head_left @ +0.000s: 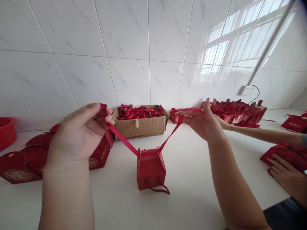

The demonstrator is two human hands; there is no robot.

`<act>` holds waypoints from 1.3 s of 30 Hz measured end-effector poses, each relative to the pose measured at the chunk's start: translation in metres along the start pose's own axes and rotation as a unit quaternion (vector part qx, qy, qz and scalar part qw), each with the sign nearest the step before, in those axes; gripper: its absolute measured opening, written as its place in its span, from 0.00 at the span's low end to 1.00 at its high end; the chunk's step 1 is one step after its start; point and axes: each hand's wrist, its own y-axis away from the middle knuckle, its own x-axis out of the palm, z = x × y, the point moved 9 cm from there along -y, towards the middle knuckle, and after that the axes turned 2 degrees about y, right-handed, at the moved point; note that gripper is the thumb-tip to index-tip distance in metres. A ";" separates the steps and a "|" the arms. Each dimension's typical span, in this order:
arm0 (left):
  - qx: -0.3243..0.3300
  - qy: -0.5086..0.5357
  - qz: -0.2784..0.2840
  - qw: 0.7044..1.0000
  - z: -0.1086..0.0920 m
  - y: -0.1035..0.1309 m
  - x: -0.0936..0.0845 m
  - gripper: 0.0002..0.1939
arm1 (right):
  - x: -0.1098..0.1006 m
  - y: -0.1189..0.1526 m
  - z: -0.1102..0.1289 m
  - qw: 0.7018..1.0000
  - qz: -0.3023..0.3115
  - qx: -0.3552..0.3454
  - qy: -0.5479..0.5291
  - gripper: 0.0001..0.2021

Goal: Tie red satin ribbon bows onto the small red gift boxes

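Observation:
A small red gift box (151,171) stands upright on the white table, a red cord handle hanging at its front. A red ribbon (124,140) passes through its top, with both ends drawn up and apart in a V. My left hand (83,131), raised left of the box, pinches one ribbon end between thumb and fingers. On the right, my right hand (201,121) holds the other end, which runs over its fingers to the thumb. Neither hand touches the box.
Behind the box, a cardboard box (139,127) holds red ribbons. Red boxes (21,166) line the left beside a red container (7,131). More red boxes (240,111) stand back right. At right, another person's hand (287,179) rests at a red box (285,156).

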 end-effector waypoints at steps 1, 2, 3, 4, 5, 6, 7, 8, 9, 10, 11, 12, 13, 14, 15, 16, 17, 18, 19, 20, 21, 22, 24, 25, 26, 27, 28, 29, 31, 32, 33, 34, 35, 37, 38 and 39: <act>0.013 0.010 -0.001 1.000 -0.001 0.001 0.003 0.10 | 0.007 0.000 0.007 1.000 0.007 -0.009 0.004 0.37; 0.020 0.014 0.001 1.000 -0.001 0.002 0.007 0.08 | 0.013 0.000 0.014 1.000 0.012 -0.020 0.004 0.37; 0.025 0.011 0.004 1.000 0.000 0.004 0.010 0.06 | 0.018 0.001 0.019 0.999 0.013 -0.033 0.001 0.36; 0.029 0.004 0.010 1.000 0.001 0.005 0.013 0.04 | 0.022 0.002 0.024 0.999 0.008 -0.048 -0.003 0.33; 0.032 -0.006 0.017 0.999 0.002 0.007 0.017 0.05 | 0.024 0.004 0.028 0.998 -0.001 -0.063 -0.005 0.28; 0.035 -0.019 0.028 0.999 0.003 0.009 0.021 0.07 | 0.026 0.005 0.031 0.997 -0.014 -0.077 -0.005 0.22; 0.041 -0.032 0.037 0.998 0.004 0.012 0.025 0.09 | 0.027 0.007 0.033 0.996 -0.028 -0.088 0.000 0.17; 0.051 -0.049 0.043 0.997 0.003 0.014 0.028 0.12 | 0.028 0.008 0.034 0.994 -0.041 -0.097 0.007 0.13; 0.065 -0.069 0.043 0.995 0.002 0.017 0.031 0.13 | 0.030 0.009 0.035 0.993 -0.051 -0.104 0.014 0.11; 0.085 -0.093 0.037 0.991 -0.001 0.021 0.033 0.14 | 0.032 0.010 0.036 0.992 -0.058 -0.109 0.018 0.10; 0.109 -0.120 0.024 0.986 -0.004 0.025 0.035 0.14 | 0.034 0.010 0.036 0.991 -0.066 -0.113 0.020 0.09; 0.135 -0.149 0.008 0.980 -0.008 0.029 0.037 0.12 | 0.036 0.011 0.036 0.990 -0.075 -0.117 0.019 0.09; 0.161 -0.175 -0.010 0.971 -0.012 0.033 0.038 0.10 | 0.037 0.011 0.037 0.989 -0.084 -0.120 0.016 0.08; 0.185 -0.197 -0.023 0.963 -0.015 0.038 0.040 0.08 | 0.038 0.012 0.038 0.988 -0.095 -0.124 0.014 0.07; 0.204 -0.215 -0.032 0.954 -0.018 0.042 0.043 0.07 | 0.039 0.012 0.039 0.986 -0.104 -0.129 0.011 0.06; 0.221 -0.230 -0.036 0.947 -0.019 0.045 0.045 0.07 | 0.040 0.013 0.040 0.984 -0.113 -0.136 0.009 0.06; 0.235 -0.241 -0.039 0.941 -0.021 0.048 0.048 0.08 | 0.041 0.014 0.042 0.982 -0.119 -0.144 0.009 0.06; 0.246 -0.249 -0.045 0.936 -0.022 0.049 0.049 0.09 | 0.041 0.014 0.045 0.980 -0.126 -0.153 0.012 0.06; 0.255 -0.254 -0.054 0.932 -0.022 0.050 0.049 0.08 | 0.040 0.015 0.047 0.977 -0.134 -0.163 0.017 0.07; 0.262 -0.255 -0.064 0.928 -0.023 0.050 0.048 0.06 | 0.038 0.016 0.048 0.975 -0.141 -0.172 0.023 0.07; 0.271 -0.252 -0.073 0.926 -0.024 0.050 0.047 0.06 | 0.036 0.016 0.050 0.972 -0.147 -0.180 0.026 0.07; 0.280 -0.248 -0.081 0.924 -0.025 0.049 0.045 0.08 | 0.034 0.017 0.050 0.971 -0.150 -0.185 0.027 0.08; 0.294 -0.236 -0.087 0.922 -0.026 0.046 0.042 0.10 | 0.028 0.016 0.050 0.970 -0.155 -0.189 0.016 0.08; 0.297 -0.230 -0.087 0.923 -0.027 0.045 0.040 0.11 | 0.025 0.016 0.049 0.970 -0.158 -0.187 0.011 0.08; 0.295 -0.226 -0.089 0.924 -0.027 0.043 0.039 0.11 | 0.022 0.016 0.048 0.969 -0.163 -0.183 0.008 0.08; 0.290 -0.222 -0.089 0.927 -0.027 0.042 0.037 0.12 | 0.019 0.016 0.047 0.969 -0.169 -0.180 0.007 0.08; 0.280 -0.219 -0.086 0.931 -0.025 0.040 0.037 0.12 | 0.016 0.017 0.047 0.969 -0.174 -0.177 0.007 0.07; 0.270 -0.218 -0.080 0.935 -0.024 0.039 0.038 0.13 | 0.014 0.017 0.047 0.968 -0.178 -0.177 0.006 0.07; 0.250 -0.220 -0.068 0.940 -0.021 0.038 0.041 0.14 | 0.010 0.019 0.049 0.968 -0.178 -0.179 -0.002 0.07; 0.245 -0.223 -0.069 0.941 -0.020 0.039 0.042 0.14 | 0.010 0.020 0.049 0.968 -0.177 -0.181 -0.006 0.08; 0.245 -0.225 -0.076 0.940 -0.020 0.040 0.043 0.14 | 0.009 0.020 0.050 0.968 -0.175 -0.182 -0.008 0.08; 0.248 -0.229 -0.088 0.937 -0.021 0.041 0.043 0.14 | 0.008 0.021 0.050 0.968 -0.174 -0.182 -0.008 0.08; 0.252 -0.234 -0.096 0.934 -0.021 0.042 0.043 0.14 | 0.008 0.021 0.050 0.968 -0.174 -0.180 -0.006 0.08; 0.256 -0.252 -0.098 0.928 -0.021 0.042 0.044 0.14 | 0.007 0.021 0.050 0.969 -0.175 -0.176 -0.002 0.08; 0.255 -0.261 -0.093 0.927 -0.021 0.041 0.045 0.15 | 0.008 0.020 0.050 0.969 -0.175 -0.173 0.000 0.08; 0.253 -0.268 -0.088 0.926 -0.019 0.040 0.045 0.16 | 0.008 0.020 0.049 0.970 -0.173 -0.169 0.003 0.08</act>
